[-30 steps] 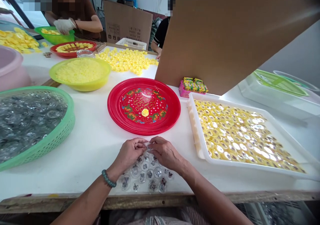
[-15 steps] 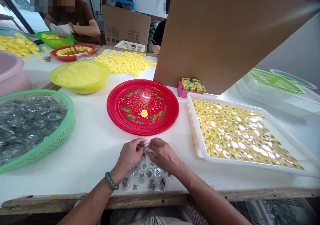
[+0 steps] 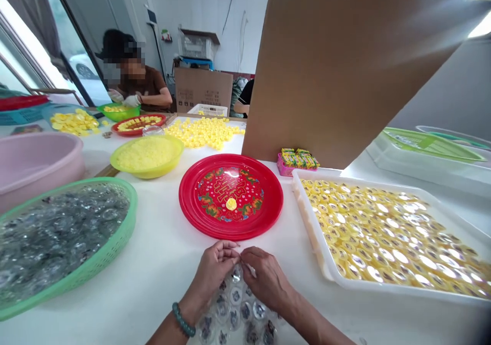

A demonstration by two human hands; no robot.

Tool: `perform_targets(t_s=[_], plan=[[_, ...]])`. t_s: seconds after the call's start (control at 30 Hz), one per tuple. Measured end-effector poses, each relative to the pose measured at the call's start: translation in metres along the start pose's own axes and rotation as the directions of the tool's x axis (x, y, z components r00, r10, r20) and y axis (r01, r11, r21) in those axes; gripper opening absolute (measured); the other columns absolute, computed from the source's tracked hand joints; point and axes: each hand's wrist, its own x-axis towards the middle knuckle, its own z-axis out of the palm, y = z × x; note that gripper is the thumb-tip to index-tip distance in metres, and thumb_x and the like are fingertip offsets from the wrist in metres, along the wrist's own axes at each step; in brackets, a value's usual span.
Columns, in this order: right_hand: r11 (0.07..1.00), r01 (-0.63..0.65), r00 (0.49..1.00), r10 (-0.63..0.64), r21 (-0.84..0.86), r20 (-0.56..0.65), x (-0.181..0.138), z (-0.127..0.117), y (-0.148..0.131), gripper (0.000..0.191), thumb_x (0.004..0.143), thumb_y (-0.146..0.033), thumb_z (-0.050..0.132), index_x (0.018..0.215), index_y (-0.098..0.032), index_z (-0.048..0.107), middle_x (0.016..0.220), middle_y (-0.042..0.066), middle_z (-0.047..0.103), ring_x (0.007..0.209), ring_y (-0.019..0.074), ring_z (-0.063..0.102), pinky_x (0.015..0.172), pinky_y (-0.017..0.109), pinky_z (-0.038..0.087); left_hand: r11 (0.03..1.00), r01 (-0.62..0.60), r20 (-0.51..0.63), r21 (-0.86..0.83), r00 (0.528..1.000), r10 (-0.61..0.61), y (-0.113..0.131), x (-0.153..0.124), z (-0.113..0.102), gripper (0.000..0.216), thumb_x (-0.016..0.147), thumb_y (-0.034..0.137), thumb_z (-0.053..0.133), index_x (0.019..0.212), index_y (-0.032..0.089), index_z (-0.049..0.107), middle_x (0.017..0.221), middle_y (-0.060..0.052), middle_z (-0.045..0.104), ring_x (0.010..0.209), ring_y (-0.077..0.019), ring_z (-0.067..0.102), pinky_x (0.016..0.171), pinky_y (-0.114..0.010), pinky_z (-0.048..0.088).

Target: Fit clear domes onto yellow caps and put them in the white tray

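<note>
My left hand (image 3: 214, 273) and my right hand (image 3: 266, 278) meet low in the view, their fingertips pinching a small transparent plastic capsule (image 3: 242, 263) that they partly hide. Beneath them lies a loose group of several transparent capsules (image 3: 233, 309) with dark contents, on the white tabletop (image 3: 161, 278). A green bead bracelet (image 3: 183, 320) circles my left wrist. Just above my hands sits a red plate (image 3: 184, 197) with a single yellow cap (image 3: 231, 204) on it.
A white tray (image 3: 312, 222) of yellow-backed discs lies right. A green basket (image 3: 115, 237) of transparent capsules sits left, before a pink basin (image 3: 38, 171). Beyond are a yellow bowl (image 3: 169, 163), scattered yellow caps (image 3: 203, 133), a cardboard sheet (image 3: 326, 74), and a gloved co-worker (image 3: 146, 87).
The whole scene has shifted lower in the view and more of the far room shows. My hands stay together, pinching at the capsule.
</note>
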Motion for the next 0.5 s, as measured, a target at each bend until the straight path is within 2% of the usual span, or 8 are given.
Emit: perform_targets(t_s=[0.1,0.17,0.27,0.33,0.4,0.5], plan=[[0.951,-0.143,0.988,0.155,0.273,-0.023,0.000,-0.007,-0.008,0.020,0.084,-0.019,0.045,0.075,-0.020,0.062,0.076,0.004,0.062,0.069,0.0164,0.058,0.064,0.026,0.046,0.999,-0.032,-0.018,0.032,0.999,0.033,0.011,-0.007,0.004,0.029,0.069,0.031,0.068,0.093,0.014,0.066,0.086,-0.006,0.068,0.078,-0.0174,0.062,0.072,-0.026,0.048],[0.838,-0.231,0.967,0.254,0.495,0.021,0.004,-0.012,-0.014,0.022,0.086,-0.030,0.047,0.075,-0.020,0.063,0.073,0.004,0.062,0.069,0.0170,0.058,0.062,0.026,0.046,0.995,-0.087,-0.006,0.042,0.996,0.088,0.023,-0.012,0.007,0.026,0.073,0.035,0.065,0.090,0.016,0.069,0.079,-0.005,0.069,0.074,-0.0171,0.061,0.069,-0.026,0.048],[0.644,-0.258,0.948,0.311,0.720,0.062,0.013,-0.016,-0.023,0.026,0.082,-0.042,0.054,0.076,-0.018,0.063,0.069,0.004,0.062,0.068,0.0181,0.059,0.063,0.028,0.047,0.978,-0.207,-0.084,0.004,0.975,0.207,0.040,-0.019,0.010,0.022,0.073,0.035,0.066,0.086,0.018,0.071,0.080,-0.004,0.069,0.075,-0.0172,0.061,0.069,-0.025,0.048],[0.562,-0.233,0.944,0.326,0.794,0.047,0.019,-0.017,-0.029,0.030,0.079,-0.046,0.056,0.077,-0.017,0.063,0.067,0.005,0.062,0.065,0.0178,0.057,0.061,0.028,0.046,0.970,-0.243,-0.145,-0.025,0.961,0.237,0.047,-0.022,0.010,0.023,0.071,0.035,0.068,0.086,0.018,0.071,0.079,-0.004,0.069,0.073,-0.0165,0.060,0.068,-0.024,0.048],[0.537,-0.196,0.948,0.317,0.821,0.020,0.023,-0.018,-0.035,0.032,0.079,-0.047,0.057,0.077,-0.016,0.063,0.068,0.005,0.062,0.065,0.0172,0.056,0.061,0.027,0.045,0.970,-0.241,-0.154,-0.041,0.960,0.232,0.052,-0.026,0.008,0.024,0.071,0.035,0.067,0.086,0.017,0.070,0.070,-0.003,0.067,0.066,-0.0145,0.058,0.061,-0.023,0.046],[0.607,-0.177,0.969,0.245,0.774,0.030,0.024,-0.024,-0.043,0.031,0.081,-0.046,0.055,0.077,-0.016,0.062,0.068,0.004,0.060,0.065,0.0159,0.054,0.060,0.025,0.044,0.965,-0.262,-0.144,0.020,0.954,0.262,0.057,-0.032,0.002,0.021,0.074,0.034,0.065,0.084,0.017,0.071,0.069,-0.003,0.067,0.064,-0.0142,0.057,0.060,-0.022,0.045]])
